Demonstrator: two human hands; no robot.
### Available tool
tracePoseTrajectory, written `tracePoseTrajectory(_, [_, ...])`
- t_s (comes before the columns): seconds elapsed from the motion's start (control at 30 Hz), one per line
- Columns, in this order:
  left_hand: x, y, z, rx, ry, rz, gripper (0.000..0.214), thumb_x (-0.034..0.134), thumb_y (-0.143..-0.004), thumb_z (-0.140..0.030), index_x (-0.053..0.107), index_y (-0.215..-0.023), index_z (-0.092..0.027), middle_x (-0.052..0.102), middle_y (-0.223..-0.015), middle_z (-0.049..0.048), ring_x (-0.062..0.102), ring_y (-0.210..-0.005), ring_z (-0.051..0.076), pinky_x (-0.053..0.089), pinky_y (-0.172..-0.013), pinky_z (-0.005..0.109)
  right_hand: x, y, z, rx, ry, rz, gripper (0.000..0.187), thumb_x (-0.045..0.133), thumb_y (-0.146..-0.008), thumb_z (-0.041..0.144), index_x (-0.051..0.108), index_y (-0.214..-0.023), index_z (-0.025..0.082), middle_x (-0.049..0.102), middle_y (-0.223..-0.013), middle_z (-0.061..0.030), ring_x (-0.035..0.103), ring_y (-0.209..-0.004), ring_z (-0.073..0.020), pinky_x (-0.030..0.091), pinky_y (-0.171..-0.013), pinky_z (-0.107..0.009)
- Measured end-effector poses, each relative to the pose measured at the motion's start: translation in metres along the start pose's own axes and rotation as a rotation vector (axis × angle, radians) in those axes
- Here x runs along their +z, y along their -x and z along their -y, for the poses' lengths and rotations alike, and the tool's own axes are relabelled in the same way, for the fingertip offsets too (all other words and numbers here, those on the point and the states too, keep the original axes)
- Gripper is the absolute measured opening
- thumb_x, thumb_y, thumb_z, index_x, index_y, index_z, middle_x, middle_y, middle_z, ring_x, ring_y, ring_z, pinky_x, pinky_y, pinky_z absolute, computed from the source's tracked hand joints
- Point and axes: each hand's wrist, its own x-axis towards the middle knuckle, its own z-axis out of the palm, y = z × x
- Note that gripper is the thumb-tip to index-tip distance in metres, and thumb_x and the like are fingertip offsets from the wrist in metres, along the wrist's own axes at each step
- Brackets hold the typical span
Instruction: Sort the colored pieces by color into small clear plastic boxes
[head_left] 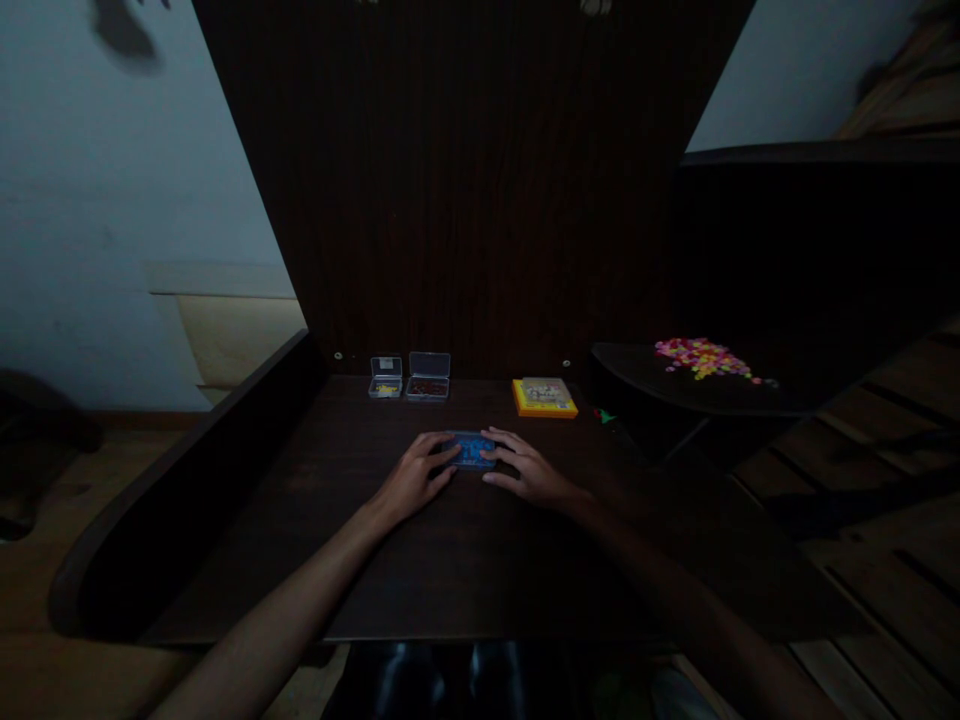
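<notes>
A small flat plastic box with blue contents (474,449) lies on the dark tabletop. What exactly is inside cannot be made out in the dim light. From the left, my left hand (421,470) grips the box's edge, its fingertips on the top and side. My right hand (531,468) does the same at the right end, fingers slightly spread over the edge. Behind my left hand stand two clear boxes with raised lids, one with yellow pieces (386,388) and one with dark brown pieces (429,388).
A yellow box (545,408) with a clear case (546,391) on top sits at the back right. Beside it lies a small green and red object (604,415). Colourful pieces (705,358) are heaped on a dark side shelf (720,398). A raised side panel (187,470) borders the desk's left.
</notes>
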Motion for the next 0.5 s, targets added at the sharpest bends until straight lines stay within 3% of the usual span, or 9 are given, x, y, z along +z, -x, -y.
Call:
tracePoseTrajectory(0.23, [-0.001, -0.001, 0.002, 0.049, -0.027, 0.015, 0.032, 0.055, -0.092, -0.029, 0.066, -0.121, -0.02, 0.061, -0.124, 0.0138, 0.054, -0.116, 0.026, 0.051, -0.098, 0.047, 0.01, -0.005, -0.004, -0.062, 0.035, -0.118, 0.024, 0.054, -0.094, 0.031, 0.071, -0.105, 0.018, 0.06, -0.13, -0.0154, 0.051, -0.128, -0.0258, 0.046, -0.105, -0.047])
tracePoseTrajectory(0.5, [-0.002, -0.001, -0.004, 0.069, -0.073, 0.014, 0.031, 0.053, -0.093, -0.028, 0.066, -0.12, -0.02, 0.061, -0.122, 0.013, 0.053, -0.115, 0.026, 0.052, -0.098, 0.046, 0.014, -0.004, -0.005, -0.087, 0.034, -0.168, 0.02, 0.056, -0.093, 0.03, 0.071, -0.102, 0.02, 0.062, -0.128, -0.0135, 0.051, -0.128, -0.0258, 0.048, -0.104, -0.047])
